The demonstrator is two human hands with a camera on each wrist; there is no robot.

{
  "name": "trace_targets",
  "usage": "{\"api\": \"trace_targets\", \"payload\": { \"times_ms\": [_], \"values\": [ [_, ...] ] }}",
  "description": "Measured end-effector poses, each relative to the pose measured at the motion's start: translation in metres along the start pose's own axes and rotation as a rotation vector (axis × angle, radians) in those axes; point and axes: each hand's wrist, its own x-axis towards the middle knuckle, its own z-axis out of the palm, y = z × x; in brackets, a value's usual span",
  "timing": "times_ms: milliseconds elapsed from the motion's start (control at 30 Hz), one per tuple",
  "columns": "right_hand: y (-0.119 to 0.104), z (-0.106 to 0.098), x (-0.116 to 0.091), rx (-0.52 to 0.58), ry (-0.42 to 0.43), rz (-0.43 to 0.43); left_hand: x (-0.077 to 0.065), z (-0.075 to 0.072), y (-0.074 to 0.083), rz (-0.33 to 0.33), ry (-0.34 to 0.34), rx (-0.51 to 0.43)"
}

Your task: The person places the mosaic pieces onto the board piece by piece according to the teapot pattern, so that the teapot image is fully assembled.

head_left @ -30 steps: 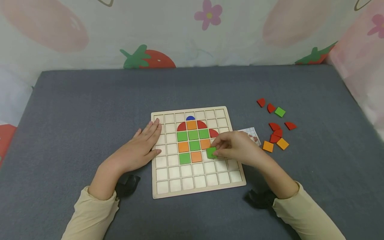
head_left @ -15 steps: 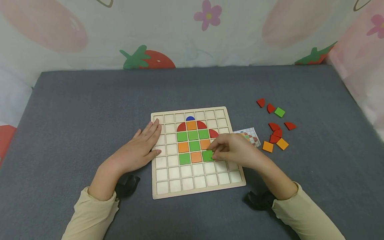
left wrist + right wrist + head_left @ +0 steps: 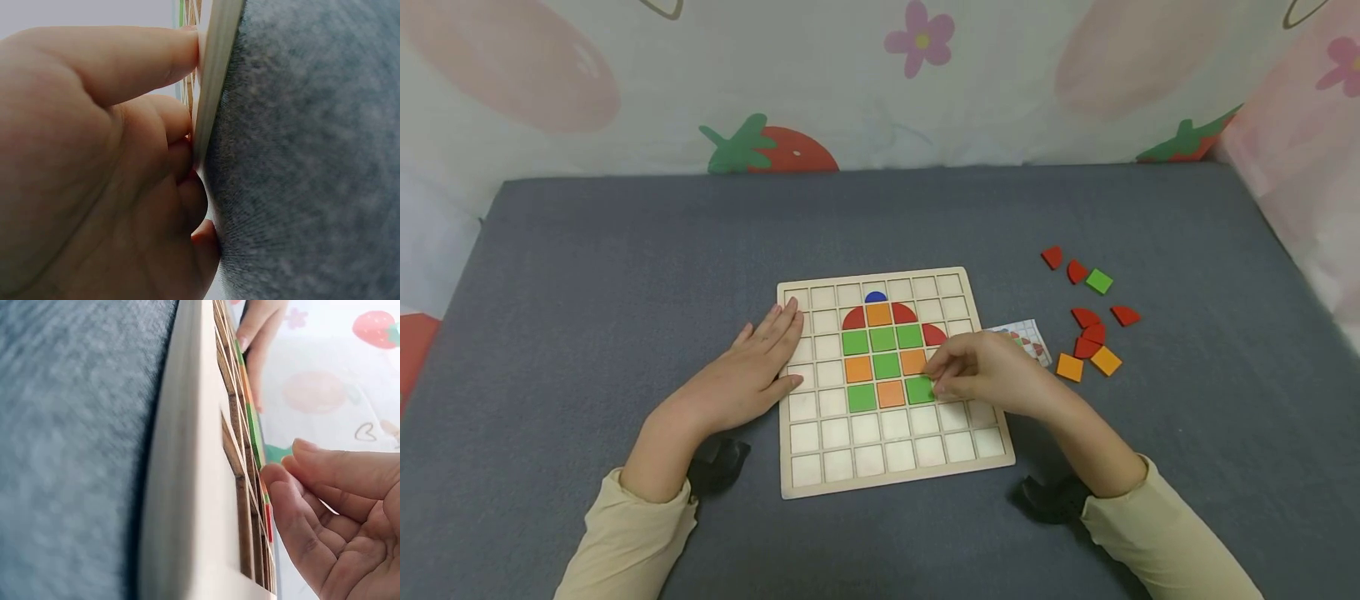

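A wooden grid board lies on the grey cloth, with coloured tiles in its squares. My left hand rests flat with fingers spread over the board's left edge; the left wrist view shows the thumb on the frame. A green square tile sits in the grid beside the orange tile. My right hand is at that green tile's right side, fingertips close to it. In the right wrist view, thumb and fingers are bent, slightly apart, with nothing between them. A red quarter-round tile shows above the hand.
A printed pattern card lies right of the board, partly hidden by the right hand. Beyond it are loose red quarter-round tiles, a green square and two orange squares. A patterned curtain hangs behind the table.
The right hand has lowered the green tile into its square beside the orange one, then let go, drawing back very slightly. The left hand stays in place.
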Motion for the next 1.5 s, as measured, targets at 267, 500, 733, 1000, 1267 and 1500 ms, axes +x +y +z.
{"api": "trace_targets", "payload": {
  "times_ms": [267,500,733,1000,1267,1500],
  "values": [
    [0.003,-0.031,-0.009,0.041,0.029,0.075,0.000,0.000,0.000,0.000,0.003,0.004],
    [0.004,-0.064,-0.026,-0.021,0.058,0.130,0.000,0.001,-0.001,0.002,0.002,0.004],
    [0.010,-0.085,-0.040,-0.180,0.067,0.180,0.000,0.001,-0.001,-0.002,0.001,0.006],
    [0.019,-0.099,-0.047,-0.289,-0.011,0.249,0.000,0.002,-0.001,-0.009,0.003,0.010],
    [0.031,-0.102,-0.045,-0.309,-0.121,0.283,0.000,0.002,-0.001,-0.013,0.002,0.013],
    [0.041,-0.103,-0.043,-0.306,-0.143,0.341,0.000,0.002,0.000,-0.010,0.006,0.012]
  ]
}}
